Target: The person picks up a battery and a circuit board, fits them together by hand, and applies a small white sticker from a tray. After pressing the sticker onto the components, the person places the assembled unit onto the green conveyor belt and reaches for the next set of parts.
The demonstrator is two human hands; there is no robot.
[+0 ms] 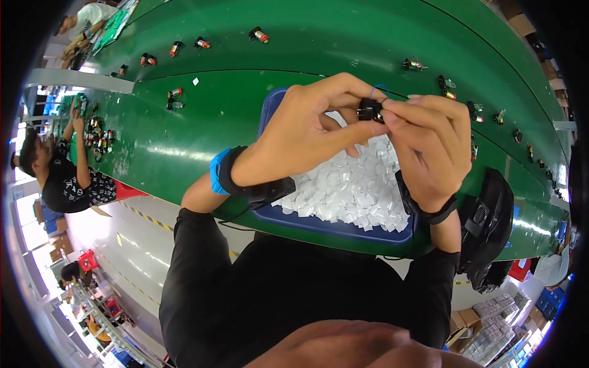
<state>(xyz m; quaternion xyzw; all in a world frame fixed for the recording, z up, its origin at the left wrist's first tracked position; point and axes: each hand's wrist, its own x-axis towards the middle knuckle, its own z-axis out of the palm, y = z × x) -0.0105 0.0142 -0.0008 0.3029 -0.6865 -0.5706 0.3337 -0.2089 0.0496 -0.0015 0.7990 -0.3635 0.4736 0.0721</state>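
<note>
Small black component (370, 110): held in the air between both hands, above the far end of the blue tray; a thin blue wire loop (380, 90) rises from its top. Finer detail too small to tell.
Left hand (300, 138): clenched on the component from the left, thumb and fingertips pinching it; black strap and blue band at the wrist.
Right hand (432, 144): grasping the same component from the right, fingertips meeting those of the left hand; black strap at the wrist.
Sleeves: both forearms in black, entering from the lower edge.
Blue tray (334, 224): directly below the hands, on the near edge of the tabletop, heaped with small white square pieces (353, 187).
Tabletop (202, 129): long, green, glossy, curving across the view.
Scattered parts: small cylindrical assemblies with red and metal ends (175, 93) lie well apart along the far side; further dark ones (446, 83) to the right of the hands.
Black object (491, 227): bulky, at the tabletop's edge just right of the right forearm; kind cannot be told.
Other person (67, 178): in a dark patterned shirt, at the left end of the tabletop, hands raised over a cluster of parts (98, 132).
Further person (86, 21): top left, in a light shirt.
</note>
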